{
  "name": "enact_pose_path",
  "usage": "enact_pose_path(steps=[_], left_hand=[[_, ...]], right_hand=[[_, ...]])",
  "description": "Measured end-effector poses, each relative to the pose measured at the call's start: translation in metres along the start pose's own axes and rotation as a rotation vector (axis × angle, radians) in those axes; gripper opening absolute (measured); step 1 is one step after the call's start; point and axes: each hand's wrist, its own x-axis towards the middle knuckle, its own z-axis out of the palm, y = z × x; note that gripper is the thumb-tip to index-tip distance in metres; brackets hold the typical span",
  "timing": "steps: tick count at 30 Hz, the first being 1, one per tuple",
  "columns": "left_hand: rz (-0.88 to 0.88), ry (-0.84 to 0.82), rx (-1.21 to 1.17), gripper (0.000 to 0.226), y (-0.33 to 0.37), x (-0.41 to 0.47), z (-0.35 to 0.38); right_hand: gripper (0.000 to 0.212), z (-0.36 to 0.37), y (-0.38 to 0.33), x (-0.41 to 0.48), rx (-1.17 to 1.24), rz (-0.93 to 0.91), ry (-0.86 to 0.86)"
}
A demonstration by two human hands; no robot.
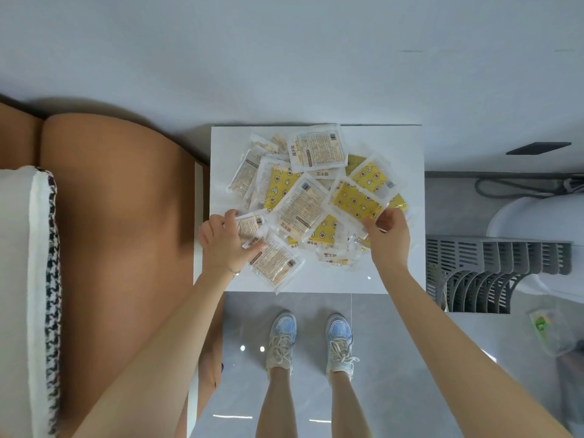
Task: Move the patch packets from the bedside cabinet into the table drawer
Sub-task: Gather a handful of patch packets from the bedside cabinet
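The patch packets [303, 197] are lying in a loose, overlapping heap on top of the white bedside cabinet [395, 273], which stands just beside the bed [120, 216]. The table drawer is not being shown in this view.

The hands are being held apart, one at each near corner of the heap. The left hand [226, 245] is being curled round a few printed packets at the near-left edge, with the thumb pressed on top. The right hand [387, 237] is pinching the near edge of a yellow packet [357, 200], which is being lifted slightly off the pile.

The packets are judged to be light, flat and soft, with glossy clear wrappers that are likely to slide over one another. A stack is therefore best squeezed between thumb and fingers across its flat faces, or taken by the sealed borders, rather than scooped loosely. Packets near the cabinet's front edge are likely to be knocked to the floor if the heap is being dragged.
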Motion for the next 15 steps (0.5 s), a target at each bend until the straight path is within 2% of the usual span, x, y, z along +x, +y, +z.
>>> enact_pose_path(steps=[4,7,9,12,15], left_hand=[[-0.073,-0.017,-0.069,0.068,-0.002,-0.007,0.001],[-0.112,-0.033,-0.11,0.058,-0.005,-0.011,-0.001],[-0.114,-0.037,-0.113,0.053,-0.005,-0.012,-0.003],[-0.126,-0.056,-0.123,0.043,-0.006,-0.012,-0.008],[-0.139,-0.069,-0.182,0.033,-0.007,-0.011,-0.011]], right_hand=[[0.023,0.002,-0.004,-0.005,0.228,0.131,-0.013],[0.02,0.012,-0.009,-0.009,0.315,0.179,-0.166],[0.028,0.022,-0.012,-0.014,0.194,0.114,-0.253],[0.036,0.037,-0.018,-0.02,-0.033,-0.025,-0.242],[0.061,0.048,-0.023,-0.02,-0.119,-0.085,-0.241]])
